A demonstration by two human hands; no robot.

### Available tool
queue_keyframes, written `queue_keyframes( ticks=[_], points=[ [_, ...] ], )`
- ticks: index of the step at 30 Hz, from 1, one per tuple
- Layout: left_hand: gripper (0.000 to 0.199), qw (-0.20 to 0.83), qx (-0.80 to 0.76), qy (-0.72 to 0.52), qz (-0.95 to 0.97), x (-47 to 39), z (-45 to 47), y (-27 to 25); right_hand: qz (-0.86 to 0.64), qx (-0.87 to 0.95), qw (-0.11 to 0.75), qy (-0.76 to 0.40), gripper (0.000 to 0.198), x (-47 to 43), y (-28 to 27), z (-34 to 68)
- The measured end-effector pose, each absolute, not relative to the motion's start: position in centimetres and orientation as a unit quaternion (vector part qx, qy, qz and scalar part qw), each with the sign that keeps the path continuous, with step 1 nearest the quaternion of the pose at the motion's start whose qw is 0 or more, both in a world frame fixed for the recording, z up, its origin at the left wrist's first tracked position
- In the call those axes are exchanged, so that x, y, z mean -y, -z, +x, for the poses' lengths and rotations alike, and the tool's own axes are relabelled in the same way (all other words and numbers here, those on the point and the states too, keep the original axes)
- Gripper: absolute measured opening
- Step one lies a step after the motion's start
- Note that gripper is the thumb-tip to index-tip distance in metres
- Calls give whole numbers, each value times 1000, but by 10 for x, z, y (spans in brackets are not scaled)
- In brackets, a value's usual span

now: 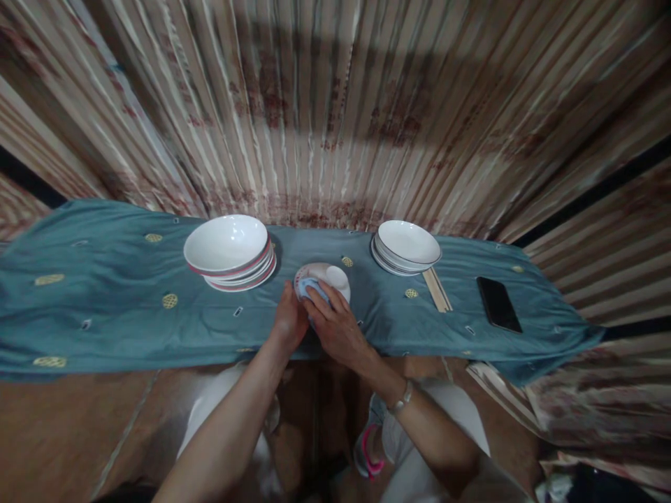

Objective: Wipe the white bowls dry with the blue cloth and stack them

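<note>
Over the middle of the table, my left hand (290, 316) grips the near left edge of a white dish (344, 292). Small red marks run along part of this dish, and a raised or sunken round section sits at its right; I cannot tell which. My right hand (335, 325) presses a light blue cloth (309, 285) against the dish's upper face, fingers bent over it. Both hands cover the near part of the dish. To the left of them stands a stack of white bowls and plates with red rims (228, 243).
On the right is a second stack of white dishes with dark rims (409, 241), with wooden chopsticks (437, 290) beside it. Farther right lies a black phone (498, 304). A blue-green patterned cloth (126, 279) covers the narrow table, and a pleated curtain (314, 105) hangs behind.
</note>
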State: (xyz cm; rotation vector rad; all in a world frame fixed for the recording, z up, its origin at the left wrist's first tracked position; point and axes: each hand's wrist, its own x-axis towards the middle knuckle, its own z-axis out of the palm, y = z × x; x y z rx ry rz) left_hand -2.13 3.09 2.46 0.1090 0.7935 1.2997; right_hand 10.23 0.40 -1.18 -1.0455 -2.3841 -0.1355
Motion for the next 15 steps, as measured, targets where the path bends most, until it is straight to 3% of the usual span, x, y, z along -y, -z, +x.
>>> queue_keyframes(
  ticks=[15],
  points=[
    [35, 677, -352, -646, -10, -36, -12, -22, -303, 934, 167, 87, 37, -51, -29, 92]
  ],
)
